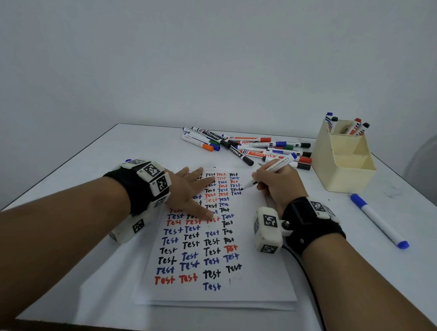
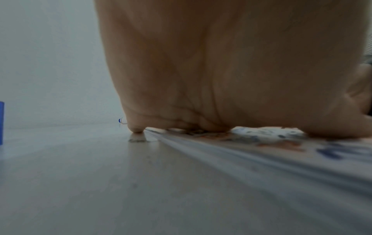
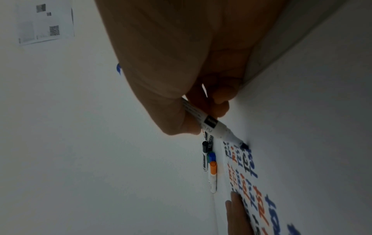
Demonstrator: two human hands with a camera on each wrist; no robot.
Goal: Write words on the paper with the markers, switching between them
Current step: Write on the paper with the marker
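A white sheet of paper (image 1: 255, 278) lies on the table, covered with rows of "Test" in black, blue and red. My left hand (image 1: 191, 194) lies flat on its upper left part, fingers straight and spread. My right hand (image 1: 278, 184) grips a white marker (image 1: 274, 168) with a blue end cap, tip down on the paper at the right end of the upper rows. In the right wrist view the marker (image 3: 217, 125) sits pinched between thumb and fingers, its dark tip touching the paper (image 3: 302, 143). The left wrist view shows my palm (image 2: 221, 71) over the paper's edge.
A heap of loose markers (image 1: 250, 148) lies behind the paper. A cream desk organiser (image 1: 346, 167) with several markers stands at the back right. One blue-capped marker (image 1: 379, 221) lies alone at the right. A blue cap (image 2: 1, 123) sits left of my left wrist.
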